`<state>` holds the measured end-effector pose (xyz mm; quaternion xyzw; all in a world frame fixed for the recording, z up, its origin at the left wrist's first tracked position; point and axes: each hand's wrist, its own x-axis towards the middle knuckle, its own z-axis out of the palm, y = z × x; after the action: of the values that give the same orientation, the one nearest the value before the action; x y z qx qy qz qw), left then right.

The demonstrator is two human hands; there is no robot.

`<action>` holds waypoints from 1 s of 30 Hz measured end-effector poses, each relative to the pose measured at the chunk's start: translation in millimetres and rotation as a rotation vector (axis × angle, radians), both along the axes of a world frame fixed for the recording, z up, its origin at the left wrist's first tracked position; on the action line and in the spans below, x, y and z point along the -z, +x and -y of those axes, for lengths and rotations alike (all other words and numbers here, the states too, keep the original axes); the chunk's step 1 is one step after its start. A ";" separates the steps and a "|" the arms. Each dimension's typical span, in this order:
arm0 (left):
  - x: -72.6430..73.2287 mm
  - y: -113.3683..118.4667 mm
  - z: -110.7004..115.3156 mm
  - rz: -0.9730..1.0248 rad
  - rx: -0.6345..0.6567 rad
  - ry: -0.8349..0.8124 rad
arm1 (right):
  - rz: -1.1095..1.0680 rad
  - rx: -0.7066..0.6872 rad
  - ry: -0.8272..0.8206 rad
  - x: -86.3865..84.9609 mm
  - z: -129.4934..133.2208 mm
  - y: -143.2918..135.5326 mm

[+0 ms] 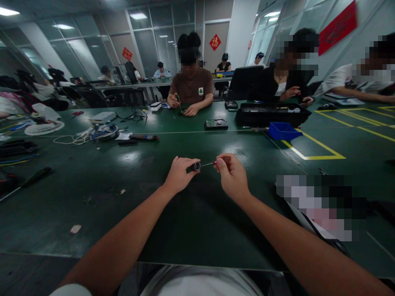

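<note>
Between thumb and fingers, my left hand (180, 174) holds a small dark round part (196, 166) whose ringed end faces me. A thin screwdriver (207, 164) with a red handle end is pinched in my right hand (232, 176). Its metal shaft points left, and its tip is at or very near the round part; whether they touch cannot be made out. Both hands are over the middle of the green table (173, 230).
Across the table a person sits behind a hard drive (216, 123). A blue bin (284, 130) and a black tray (271, 115) stand at the right back. Cables and tools (143, 137) lie left. A blurred-out object (317, 205) is right of my right arm.
</note>
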<state>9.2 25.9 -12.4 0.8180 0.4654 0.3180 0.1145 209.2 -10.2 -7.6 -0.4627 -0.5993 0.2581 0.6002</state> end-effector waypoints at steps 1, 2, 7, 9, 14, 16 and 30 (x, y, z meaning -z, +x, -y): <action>0.5 -0.2 -0.4 0.000 0.004 0.001 | 0.023 -0.003 0.010 0.5 0.6 -0.3; 1.2 -0.3 -0.9 0.001 0.007 0.001 | 0.038 -0.006 0.017 1.0 0.8 -0.6; 4.4 -0.7 -2.4 -0.001 0.009 -0.006 | -0.059 -0.057 -0.038 2.8 -2.8 -2.1; 4.7 -0.6 -2.6 -0.006 0.006 -0.012 | -0.085 -0.058 -0.049 3.3 -4.3 -1.7; 4.8 -1.7 -3.1 0.010 0.008 -0.021 | 0.014 -0.036 0.003 4.5 -3.7 0.5; 4.9 -2.3 -3.3 0.012 0.004 -0.023 | 0.012 -0.039 -0.005 4.2 -2.6 0.8; 1.4 -1.1 -2.3 0.010 -0.007 -0.017 | 0.074 -0.001 0.007 -0.4 2.5 -0.6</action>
<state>8.0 28.2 -13.7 0.8138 0.4701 0.3187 0.1228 208.5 -12.7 -7.3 -0.4693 -0.6224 0.2390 0.5791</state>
